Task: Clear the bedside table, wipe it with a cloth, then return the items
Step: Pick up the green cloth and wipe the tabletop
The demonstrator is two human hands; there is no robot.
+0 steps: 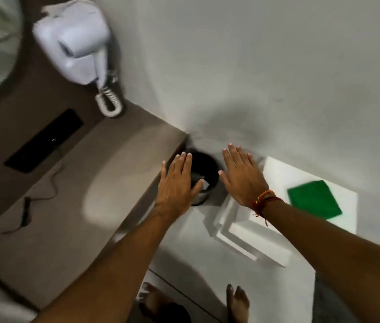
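Both hands were out in front, palms down, fingers spread flat, nothing in either. Left hand (177, 183) hung over the edge of the brown counter (72, 206) and partly in front of a dark bin (204, 169) on the floor in the corner. Right hand (242, 177) was just to the bin's right, at the near-left corner of the white bedside table (324, 229); can't tell if it touched the top. A red-and-yellow thread band (264, 199) sat on the right wrist.

Green cloth (313, 200) lay flat on the table top, right of the right forearm, apart from both hands. It was the only item visible on that top. The table's stepped white front edge (242, 243) showed under the forearm.

On the wall above the counter: a white wall-mounted hair dryer (77, 40) with a coiled cord (108, 101). A black recessed panel (44, 141) sat in the counter, a thin black cable (42, 194) trailing across the surface. 2 bare feet (238, 301) were at the bottom, on the pale floor. Frame was motion-blurred, so the bin contents were unreadable.
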